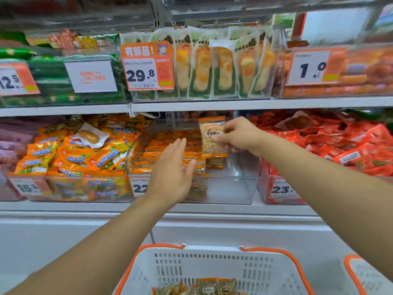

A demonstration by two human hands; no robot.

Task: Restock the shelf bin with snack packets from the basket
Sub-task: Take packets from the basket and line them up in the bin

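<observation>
A clear plastic shelf bin (234, 188) sits in the middle of the lower shelf, with several orange-edged snack packets (170, 145) stacked along its left side. My right hand (240, 136) pinches one orange-edged snack packet (212, 135) upright above the bin's middle. My left hand (173, 171) reaches over the bin's front wall with straight fingers, beside the stacked packets, holding nothing. Below, a white basket (212, 271) with orange trim holds a few more of the same packets (212, 287) at the frame's bottom edge.
Neighbouring bins hold orange-green packets (70, 154) on the left and red packets (340, 145) on the right. The upper shelf (191, 106) carries bins of green-and-white packs with price tags. A second basket's corner (368, 275) shows at bottom right.
</observation>
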